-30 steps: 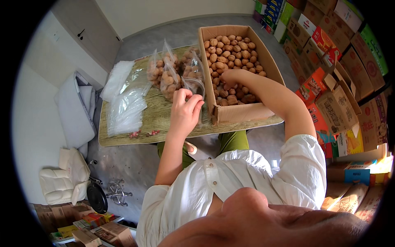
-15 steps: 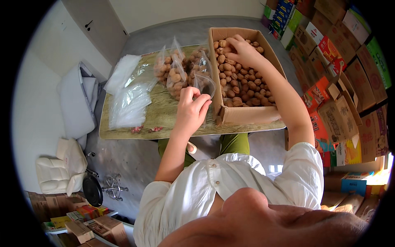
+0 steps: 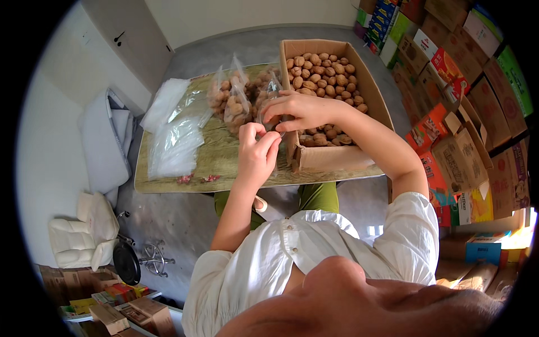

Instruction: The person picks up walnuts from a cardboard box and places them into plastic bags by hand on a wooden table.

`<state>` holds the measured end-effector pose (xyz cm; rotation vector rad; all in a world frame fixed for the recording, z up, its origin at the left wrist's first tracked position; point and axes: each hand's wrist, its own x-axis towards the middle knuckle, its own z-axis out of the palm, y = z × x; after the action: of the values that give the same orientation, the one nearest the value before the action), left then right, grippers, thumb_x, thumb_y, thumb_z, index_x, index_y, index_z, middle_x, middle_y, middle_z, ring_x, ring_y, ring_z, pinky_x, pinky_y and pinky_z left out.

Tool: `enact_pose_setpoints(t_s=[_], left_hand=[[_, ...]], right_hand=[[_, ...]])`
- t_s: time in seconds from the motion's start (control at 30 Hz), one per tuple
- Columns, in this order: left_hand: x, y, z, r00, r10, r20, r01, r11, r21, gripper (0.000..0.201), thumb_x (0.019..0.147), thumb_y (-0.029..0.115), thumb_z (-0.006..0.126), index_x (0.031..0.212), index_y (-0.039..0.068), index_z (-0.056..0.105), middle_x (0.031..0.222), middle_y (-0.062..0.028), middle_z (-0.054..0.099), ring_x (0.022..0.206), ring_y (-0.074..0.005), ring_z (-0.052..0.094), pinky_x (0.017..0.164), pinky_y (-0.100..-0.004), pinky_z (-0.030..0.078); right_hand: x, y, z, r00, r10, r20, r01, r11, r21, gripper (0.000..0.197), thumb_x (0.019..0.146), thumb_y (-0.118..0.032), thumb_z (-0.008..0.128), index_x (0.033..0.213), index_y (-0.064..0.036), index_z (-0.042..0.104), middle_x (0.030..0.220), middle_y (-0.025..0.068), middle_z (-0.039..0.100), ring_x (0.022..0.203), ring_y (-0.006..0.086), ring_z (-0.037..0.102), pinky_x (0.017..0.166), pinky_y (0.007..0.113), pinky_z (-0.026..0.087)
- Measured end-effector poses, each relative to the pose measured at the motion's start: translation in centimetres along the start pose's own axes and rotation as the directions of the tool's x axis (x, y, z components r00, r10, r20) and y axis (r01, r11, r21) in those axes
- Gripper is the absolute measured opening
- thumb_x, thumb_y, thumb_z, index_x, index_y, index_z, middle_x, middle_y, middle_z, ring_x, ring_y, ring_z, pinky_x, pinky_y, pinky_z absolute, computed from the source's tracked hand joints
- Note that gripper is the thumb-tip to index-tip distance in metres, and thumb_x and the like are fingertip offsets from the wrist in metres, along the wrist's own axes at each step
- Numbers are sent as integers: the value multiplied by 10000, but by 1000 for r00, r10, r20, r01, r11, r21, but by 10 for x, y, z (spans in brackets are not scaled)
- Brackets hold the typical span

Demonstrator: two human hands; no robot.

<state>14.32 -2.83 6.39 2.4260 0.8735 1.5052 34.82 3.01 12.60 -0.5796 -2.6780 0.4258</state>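
Note:
My left hand (image 3: 258, 151) pinches the rim of a clear plastic bag (image 3: 276, 146) above the table's front part. Over the mouth of that bag my right hand (image 3: 300, 110) is bent palm down, fingers curled; what lies under them is mostly hidden. Just right of the bag stands an open cardboard box (image 3: 337, 160), holding many loose walnuts (image 3: 325, 73). Several clear bags filled with walnuts (image 3: 236, 106) stand together behind my left hand.
Flat empty plastic bags (image 3: 177, 143) lie in a stack at the left of the patterned table (image 3: 219, 180). Stacked cartons (image 3: 449, 135) line the right side. A pale chair (image 3: 84, 230) and a grey folded item (image 3: 104, 140) are at the left.
My right hand has come out of the walnut box, moving left and nearer to me, to the bag's mouth. My left hand keeps its pinch in nearly the same place.

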Motion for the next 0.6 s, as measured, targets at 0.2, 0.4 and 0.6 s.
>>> enact_pose_setpoints(t_s=[0.2,0.4,0.6], left_hand=[[-2,0,-1,1000,21,1,-21,1000,-10,119,776,-7,710,877,30,658,882,-95,464,833,-258,495,714,-358,432],[-1,2,-1,999,29,14,-29,999,-17,112,777,0,712,871,28,658,883,-98,463,837,-259,494,719,-359,432],[-3,-1,-3,1000,19,23,-19,1000,-13,104,781,5,710,867,29,657,885,-99,459,835,-264,492,728,-358,430]], right_hand=[[-7,15,-29,876,313,-366,-284,950,131,175,895,-97,620,1032,2,664,995,106,682,827,202,664,765,329,533],[-81,100,-34,515,688,-512,-857,436,-276,434,851,-265,668,1260,-147,583,1242,154,591,1143,311,582,936,397,499],[-110,131,-26,185,941,-284,-958,108,-265,761,832,-375,721,1472,-247,328,1533,199,221,1310,415,409,1040,478,439]])
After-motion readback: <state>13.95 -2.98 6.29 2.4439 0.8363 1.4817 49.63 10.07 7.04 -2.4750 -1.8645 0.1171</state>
